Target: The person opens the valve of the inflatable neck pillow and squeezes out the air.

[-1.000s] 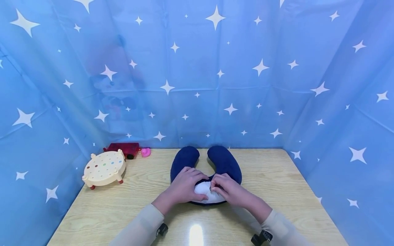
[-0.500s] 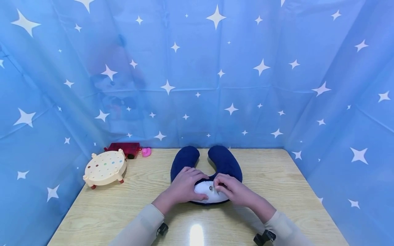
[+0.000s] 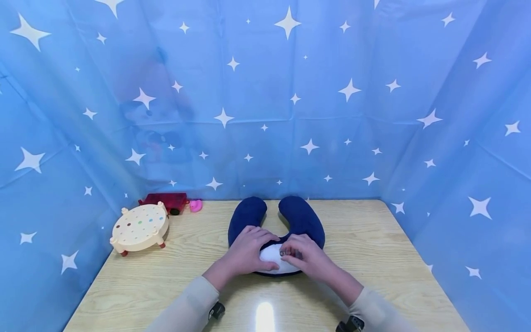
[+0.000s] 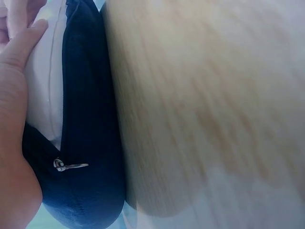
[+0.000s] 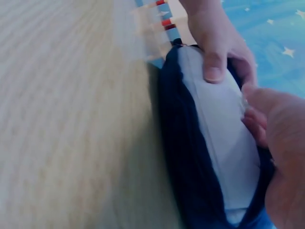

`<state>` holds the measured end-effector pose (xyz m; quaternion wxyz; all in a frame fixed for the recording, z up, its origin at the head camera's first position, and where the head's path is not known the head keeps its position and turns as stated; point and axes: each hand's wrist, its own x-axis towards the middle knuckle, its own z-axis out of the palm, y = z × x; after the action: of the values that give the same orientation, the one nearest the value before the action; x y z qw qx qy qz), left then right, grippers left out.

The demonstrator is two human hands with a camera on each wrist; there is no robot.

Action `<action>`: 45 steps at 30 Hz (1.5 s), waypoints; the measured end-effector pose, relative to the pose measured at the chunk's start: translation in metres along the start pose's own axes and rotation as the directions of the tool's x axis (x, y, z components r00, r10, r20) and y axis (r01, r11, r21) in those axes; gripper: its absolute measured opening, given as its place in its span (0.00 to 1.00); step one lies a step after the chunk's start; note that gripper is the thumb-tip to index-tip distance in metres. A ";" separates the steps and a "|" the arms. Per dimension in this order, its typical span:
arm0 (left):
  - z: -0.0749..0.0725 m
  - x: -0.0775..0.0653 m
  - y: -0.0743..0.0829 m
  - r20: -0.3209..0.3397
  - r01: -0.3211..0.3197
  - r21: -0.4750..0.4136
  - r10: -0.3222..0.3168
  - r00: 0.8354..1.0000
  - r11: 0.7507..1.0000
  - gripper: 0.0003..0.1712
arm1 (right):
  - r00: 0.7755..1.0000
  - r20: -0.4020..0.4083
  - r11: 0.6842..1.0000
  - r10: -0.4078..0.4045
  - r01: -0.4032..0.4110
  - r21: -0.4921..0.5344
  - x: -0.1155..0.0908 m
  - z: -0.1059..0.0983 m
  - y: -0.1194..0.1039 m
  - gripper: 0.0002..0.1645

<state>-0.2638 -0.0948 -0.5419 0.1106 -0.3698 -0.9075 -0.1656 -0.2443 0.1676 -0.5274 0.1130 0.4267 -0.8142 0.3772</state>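
Note:
A navy U-shaped neck pillow [image 3: 304, 219] lies on the table, its near side unzipped so that the white inner cushion [image 3: 271, 258] shows. My left hand [image 3: 246, 251] grips the pillow at the left of the opening, thumb on the white cloth and fingers over the far edge. Above the right part of the opening, my right hand [image 3: 309, 258] pinches a small, shiny, roundish thing [image 3: 282, 253]; its kind I cannot tell. A metal zipper pull [image 4: 69, 165] hangs at one end of the opening in the left wrist view.
At the back left of the wooden table [image 3: 361, 240] stands a cream round pegboard [image 3: 141, 226] on short red-tipped legs. Behind it are a red toy vehicle [image 3: 168, 201] and a pink toy duck [image 3: 196, 205]. A blue star-patterned curtain [image 3: 265, 101] encloses the table.
My right hand drew back to the right, exposing the small roundish thing on the white cushion, then came left again and now has it at its fingertips. The left hand keeps its hold.

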 end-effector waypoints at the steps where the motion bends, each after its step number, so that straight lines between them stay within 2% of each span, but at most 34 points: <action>1: 0.000 0.000 0.000 0.001 0.001 -0.001 -0.001 1.000 1.000 0.43 | 1.000 -0.022 1.000 -0.013 0.013 -0.013 -0.001 0.002 0.001 0.11; 4: 0.000 0.000 -0.001 0.001 0.002 -0.014 -0.002 1.000 1.000 0.43 | 0.997 -0.078 1.000 -0.015 0.015 -0.003 -0.002 0.005 0.003 0.12; 9: 0.001 0.000 -0.003 -0.002 0.004 -0.033 -0.004 1.000 0.999 0.44 | 0.986 -0.158 0.992 0.045 -0.025 0.125 -0.006 0.009 0.006 0.13; 11: 0.001 0.000 -0.003 -0.006 0.001 -0.033 -0.001 1.000 0.999 0.44 | 0.985 -0.169 0.990 0.030 -0.006 0.138 -0.007 0.011 0.006 0.14; 20: 0.003 -0.002 -0.003 -0.004 0.005 -0.032 -0.005 1.000 0.999 0.44 | 0.981 -0.176 0.996 -0.086 0.084 -0.024 -0.010 0.014 0.009 0.11; 26: 0.004 -0.001 -0.002 0.001 0.008 -0.029 -0.008 1.000 1.000 0.44 | 0.978 -0.157 0.990 -0.134 0.126 -0.058 -0.012 0.013 0.011 0.16; 31: 0.003 -0.001 -0.002 0.001 0.012 -0.028 -0.012 1.000 1.000 0.44 | 0.990 -0.120 0.996 -0.078 0.073 -0.041 -0.011 0.013 0.009 0.14; 37: 0.003 -0.001 -0.001 -0.002 0.012 -0.028 -0.012 1.000 1.000 0.44 | 0.988 -0.153 1.000 -0.012 0.010 -0.013 -0.011 0.019 0.009 0.12; 45: 0.003 -0.001 -0.001 0.002 0.018 -0.017 -0.018 1.000 1.000 0.45 | 0.979 -0.202 0.999 -0.034 0.032 -0.011 -0.010 0.028 0.012 0.13</action>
<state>-0.2640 -0.0950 -0.5453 0.1051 -0.3628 -0.9094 -0.1742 -0.2441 0.1582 -0.5579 0.2032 0.3991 -0.7928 0.4135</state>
